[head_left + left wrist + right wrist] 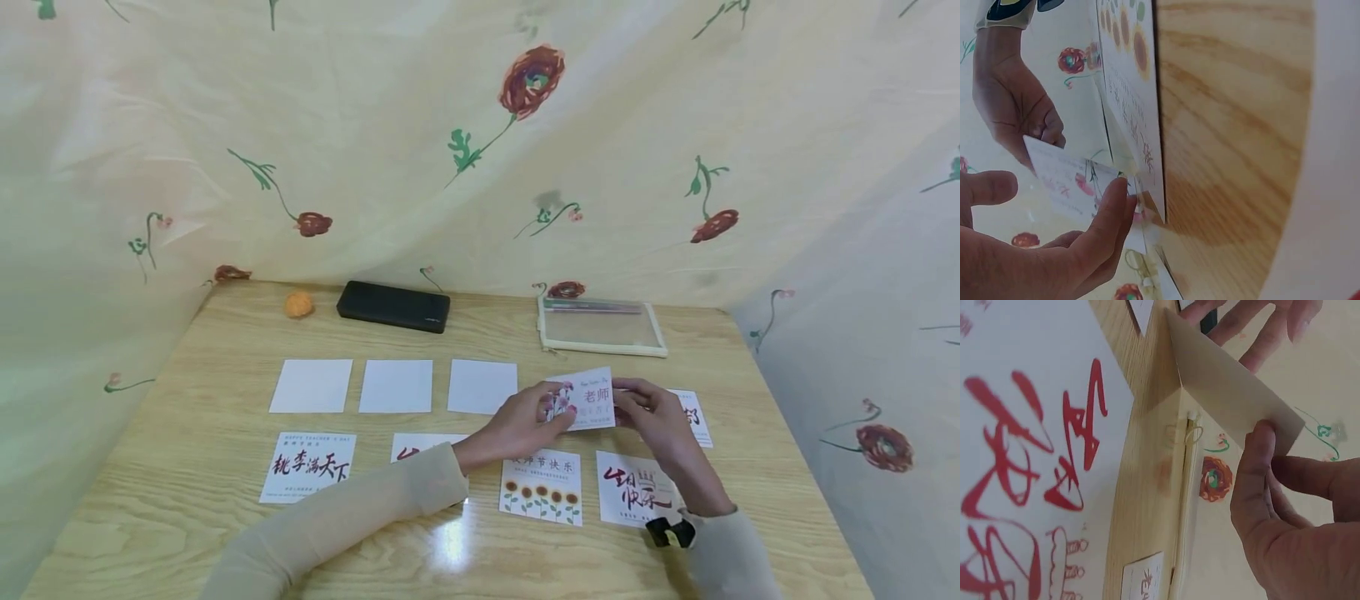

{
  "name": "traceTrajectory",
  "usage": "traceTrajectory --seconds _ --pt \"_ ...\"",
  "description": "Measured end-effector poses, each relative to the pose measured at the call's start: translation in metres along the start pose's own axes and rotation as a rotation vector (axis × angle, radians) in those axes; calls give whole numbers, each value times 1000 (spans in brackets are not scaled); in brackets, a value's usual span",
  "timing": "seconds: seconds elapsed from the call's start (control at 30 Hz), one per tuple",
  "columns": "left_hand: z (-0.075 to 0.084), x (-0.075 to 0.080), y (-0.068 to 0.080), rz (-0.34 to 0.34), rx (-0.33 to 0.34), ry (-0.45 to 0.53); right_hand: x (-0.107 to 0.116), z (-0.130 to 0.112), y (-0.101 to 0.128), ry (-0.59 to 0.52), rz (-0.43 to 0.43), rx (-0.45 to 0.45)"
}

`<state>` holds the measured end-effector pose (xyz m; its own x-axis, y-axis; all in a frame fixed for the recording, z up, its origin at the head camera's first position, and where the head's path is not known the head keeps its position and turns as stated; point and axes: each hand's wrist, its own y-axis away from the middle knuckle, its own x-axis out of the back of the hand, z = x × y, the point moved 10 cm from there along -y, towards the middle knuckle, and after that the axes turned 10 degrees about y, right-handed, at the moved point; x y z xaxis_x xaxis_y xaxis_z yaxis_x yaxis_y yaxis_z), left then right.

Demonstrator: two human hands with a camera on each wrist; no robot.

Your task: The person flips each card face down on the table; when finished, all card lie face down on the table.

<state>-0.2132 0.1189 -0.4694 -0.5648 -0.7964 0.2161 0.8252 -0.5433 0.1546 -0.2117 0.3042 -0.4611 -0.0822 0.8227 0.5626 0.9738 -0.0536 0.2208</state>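
Observation:
Both hands hold one small printed greeting card [587, 398] just above the wooden table [187, 450], pink flowers and red characters facing up. My left hand [557, 412] pinches its left edge; in the left wrist view its fingers [1110, 206] lie under the card [1066, 178]. My right hand [628, 406] pinches the right edge, thumb [1254, 462] on the card's plain back [1229, 387]. Below the hands lie a sunflower card [542, 486] and a red calligraphy card [633, 490].
Three blank white cards [395, 386] lie in a row at mid table. More printed cards lie at the front left [308, 467] and right [693, 414]. A black case [393, 306], an orange ball [298, 304] and a clear pouch [600, 327] sit along the back. Floral cloth surrounds the table.

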Motion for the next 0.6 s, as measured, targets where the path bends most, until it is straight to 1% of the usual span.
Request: traceTrajectory --seconds 0.1,0.33,0.47,0.6 --pt "2 -1 -2 -2 -16 12 -9 -2 -1 -24 -44 8" --pt "5 -3 -3 6 -5 37 -31 -5 -1 -62 -122 3" --pt "8 -3 -2 1 -18 86 -40 -7 1 -52 -148 -6" --pt "13 1 -3 38 -37 162 -43 -7 0 -28 -147 -27"
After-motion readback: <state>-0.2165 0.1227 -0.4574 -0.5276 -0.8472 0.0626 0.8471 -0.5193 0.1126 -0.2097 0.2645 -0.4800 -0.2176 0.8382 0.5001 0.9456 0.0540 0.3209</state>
